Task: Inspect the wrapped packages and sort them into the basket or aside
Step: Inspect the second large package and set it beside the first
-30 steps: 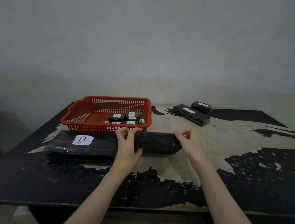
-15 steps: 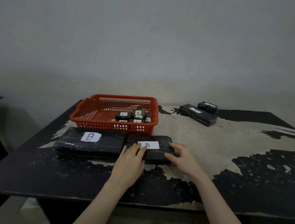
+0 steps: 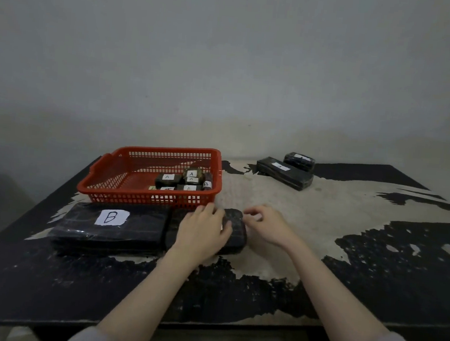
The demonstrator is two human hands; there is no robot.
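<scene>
The fingers of the left hand lie straight and lightly spread, palm down, flat on top of the small wrapped package, hiding its label. The fingers of the right hand are loosely curled just beside the package's right end; whether they touch it cannot be told. Both forearms reach forward from the near bench edge. Half a second earlier the left hand rested lower on the package's near edge, leaving its "B" label exposed, and the right hand touched its right end; a second ago both hands held it upright. The package now lies flat on the bench, its left end against the large package marked "B", directly in front of the red basket, which holds several small labelled packages. Two more packages sit near the far edge, well apart. Open bench surface extends to the right.
</scene>
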